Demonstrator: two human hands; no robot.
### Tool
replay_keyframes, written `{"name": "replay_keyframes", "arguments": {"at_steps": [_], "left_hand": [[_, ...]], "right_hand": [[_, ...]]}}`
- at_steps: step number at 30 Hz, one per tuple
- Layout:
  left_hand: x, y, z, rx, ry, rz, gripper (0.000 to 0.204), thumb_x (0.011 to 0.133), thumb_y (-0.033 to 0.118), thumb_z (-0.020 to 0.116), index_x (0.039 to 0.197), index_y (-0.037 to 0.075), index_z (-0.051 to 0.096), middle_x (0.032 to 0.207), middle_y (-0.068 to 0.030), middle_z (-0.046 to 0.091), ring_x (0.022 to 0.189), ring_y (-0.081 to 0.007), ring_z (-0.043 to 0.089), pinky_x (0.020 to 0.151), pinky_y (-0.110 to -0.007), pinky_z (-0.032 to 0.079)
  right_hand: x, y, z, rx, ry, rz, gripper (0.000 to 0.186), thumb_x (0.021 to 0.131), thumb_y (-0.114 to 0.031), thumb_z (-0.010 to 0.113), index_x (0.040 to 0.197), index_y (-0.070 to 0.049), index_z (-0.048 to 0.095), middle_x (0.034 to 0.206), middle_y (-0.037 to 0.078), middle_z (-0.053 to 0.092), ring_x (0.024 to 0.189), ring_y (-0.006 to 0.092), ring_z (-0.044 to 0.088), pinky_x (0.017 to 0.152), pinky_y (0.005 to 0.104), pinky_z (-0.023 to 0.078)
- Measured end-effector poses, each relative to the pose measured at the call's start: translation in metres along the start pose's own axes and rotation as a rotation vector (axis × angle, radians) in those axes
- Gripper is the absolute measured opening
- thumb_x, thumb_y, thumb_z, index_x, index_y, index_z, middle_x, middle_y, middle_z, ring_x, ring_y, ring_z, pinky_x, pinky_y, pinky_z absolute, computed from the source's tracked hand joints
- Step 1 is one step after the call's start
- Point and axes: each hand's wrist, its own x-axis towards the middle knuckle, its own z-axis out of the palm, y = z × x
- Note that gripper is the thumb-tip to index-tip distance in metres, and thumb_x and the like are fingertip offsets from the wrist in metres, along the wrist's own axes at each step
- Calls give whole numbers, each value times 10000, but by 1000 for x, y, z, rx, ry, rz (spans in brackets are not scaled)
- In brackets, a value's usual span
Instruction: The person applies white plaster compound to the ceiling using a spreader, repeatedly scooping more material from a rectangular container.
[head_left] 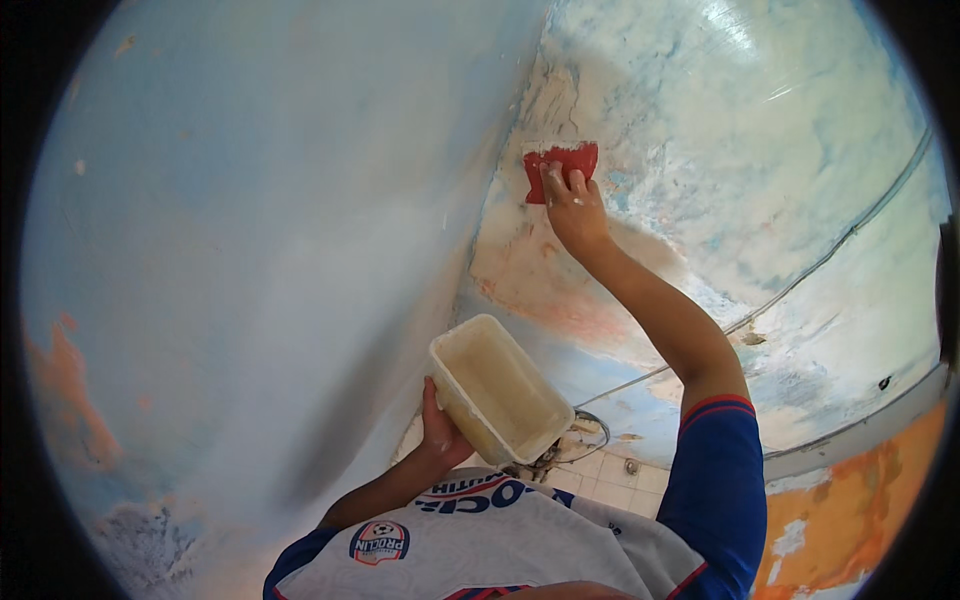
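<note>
Right hand (577, 212), upper centre of frame, arm raised from lower right. Grip closed on red scraper (560, 170); fingers (556, 180) spread over blade's lower half, blade pressed flat against peeling blue wall (760, 140), top edge showing above fingertips.

Left hand (440, 432), lower centre. Grip wrapped around near end of translucent rectangular tub (497, 388), held tilted, open side facing camera, pale paste inside. Tub well below scraper, apart from it.

Thin cable (830, 250) runs diagonally across wall at right.

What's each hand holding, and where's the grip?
Right hand presses a red scraper to the wall, grip on its lower edge. Left hand holds a pale plastic tub, grip at its near bottom end.
</note>
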Motion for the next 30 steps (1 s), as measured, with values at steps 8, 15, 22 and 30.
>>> {"name": "replay_keyframes", "arguments": {"at_steps": [8, 15, 22, 30], "left_hand": [[-1, 7, -9, -45, 5, 27, 939, 913, 842, 354, 1586, 188, 337, 1596, -106, 399, 1452, -329, 402, 1202, -543, 313], [-13, 19, -26, -69, 21, 66, 934, 904, 837, 396, 1578, 192, 349, 1576, -101, 424, 1443, -326, 410, 1196, -537, 323], [3, 1, -15, -43, 11, -49, 947, 896, 845, 401, 1584, 198, 337, 1577, -97, 423, 1445, -323, 408, 1201, -533, 315], [-6, 16, -21, -62, 33, 56, 923, 909, 829, 402, 1580, 198, 341, 1577, -92, 424, 1442, -325, 412, 1201, -528, 320]], "right_hand": [[51, 27, -6, -35, 44, 150, 511, 823, -64, 613, 1329, 8, 623, 1284, 120, 579, 1057, 326, 578, 790, 380, 563], [54, -9, -37, 12, 96, 104, 451, 838, -61, 617, 1275, 49, 635, 1269, 137, 574, 1137, 328, 568, 707, 352, 617], [-27, 21, 57, -18, -198, 3, 438, 840, -45, 615, 1262, 74, 620, 1406, 225, 537, 1198, 403, 572, 787, 510, 623], [95, 48, -52, -125, 29, 213, 487, 833, -53, 612, 1306, 60, 589, 1283, 195, 575, 1112, 357, 610, 601, 339, 589]]}}
